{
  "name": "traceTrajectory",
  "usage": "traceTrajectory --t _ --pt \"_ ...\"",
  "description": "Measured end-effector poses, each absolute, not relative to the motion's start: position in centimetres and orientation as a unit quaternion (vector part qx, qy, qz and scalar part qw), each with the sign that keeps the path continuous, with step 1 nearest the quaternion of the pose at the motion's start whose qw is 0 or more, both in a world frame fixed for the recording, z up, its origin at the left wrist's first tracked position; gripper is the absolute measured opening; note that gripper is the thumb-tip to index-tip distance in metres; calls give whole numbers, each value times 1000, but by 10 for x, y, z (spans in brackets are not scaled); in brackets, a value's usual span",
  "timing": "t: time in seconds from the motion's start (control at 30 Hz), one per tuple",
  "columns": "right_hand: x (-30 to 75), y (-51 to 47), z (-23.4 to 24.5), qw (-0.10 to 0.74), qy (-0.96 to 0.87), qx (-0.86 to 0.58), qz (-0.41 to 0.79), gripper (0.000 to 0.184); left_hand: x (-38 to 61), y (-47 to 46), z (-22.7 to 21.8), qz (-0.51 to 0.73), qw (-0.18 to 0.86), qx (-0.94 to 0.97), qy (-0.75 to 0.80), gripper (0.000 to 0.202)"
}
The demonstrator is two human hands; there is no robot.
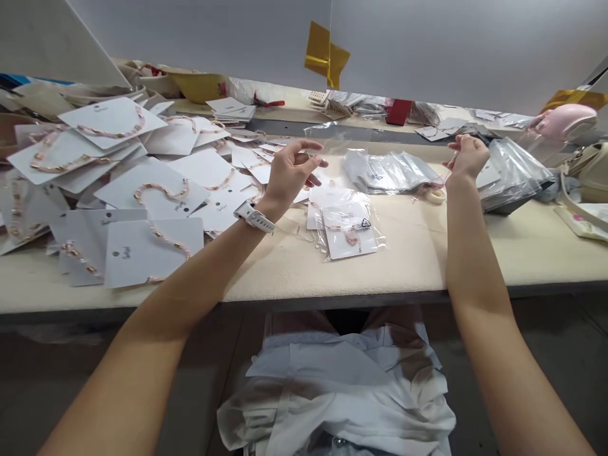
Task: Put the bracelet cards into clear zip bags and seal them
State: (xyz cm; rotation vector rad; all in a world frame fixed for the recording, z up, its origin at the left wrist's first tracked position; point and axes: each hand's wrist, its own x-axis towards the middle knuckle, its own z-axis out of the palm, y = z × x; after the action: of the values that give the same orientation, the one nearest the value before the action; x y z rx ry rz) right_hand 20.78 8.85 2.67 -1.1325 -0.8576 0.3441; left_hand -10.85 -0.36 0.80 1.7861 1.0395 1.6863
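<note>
**Head view, left hand** (292, 171): I see it spread, fingers curved, just beside a thin clear plastic bag (332, 142).
**Right hand** (468, 157): fingertips pressed together, apparently pinching that bag's edge.
**Between the hands**: a white card with pink beaded bracelet (349, 231), sleeved in clear plastic, on the cream padded surface (285, 266).
**Left of it**: loose white bracelet cards (156, 196), heaped.

table (332, 272) left: carded bracelets (152, 196) heaped; centre: bagged bracelet card (349, 233); behind it: plastic bags (387, 171)
</note>
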Motion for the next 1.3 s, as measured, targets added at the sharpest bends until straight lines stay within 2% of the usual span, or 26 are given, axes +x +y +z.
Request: traceTrajectory --t 0.13,0.27,0.4,0.57,0.67,0.73,0.87,0.93,0.97,1.13,1.3 --pt "211 97 13 665 -478 -571 56 27 -113 3 8 639 250 615 389 17" --pt "207 99 5 578 -548 -603 -52 41 -114 6 9 628 311 585 408 18" --pt "210 99 9 511 -575 -625 -135 33 -113 6 10 620 329 572 425 22" --pt "213 94 16 533 -541 -635 -141 12 -112 11 8 618 308 583 428 27" --pt "212 91 15 570 -518 -635 -63 6 -113 14 6 617 289 594 427 31" --pt "212 91 15 591 -503 -631 -11 13 -114 16 5 613 276 605 427 31" --pt "214 99 17 642 -499 -564 144 53 -115 15 6 602 252 622 432 28" --pt "216 104 19 669 -485 -524 206 65 -115 14 6 597 242 629 435 27" --pt "217 105 19 677 -479 -518 206 66 -114 14 6 595 240 632 435 27" --pt "215 92 23 652 -537 -530 76 44 -112 13 7 591 245 638 429 25" --pt "202 46 21 622 -604 -497 40 39 -110 8 9 586 251 635 436 26"
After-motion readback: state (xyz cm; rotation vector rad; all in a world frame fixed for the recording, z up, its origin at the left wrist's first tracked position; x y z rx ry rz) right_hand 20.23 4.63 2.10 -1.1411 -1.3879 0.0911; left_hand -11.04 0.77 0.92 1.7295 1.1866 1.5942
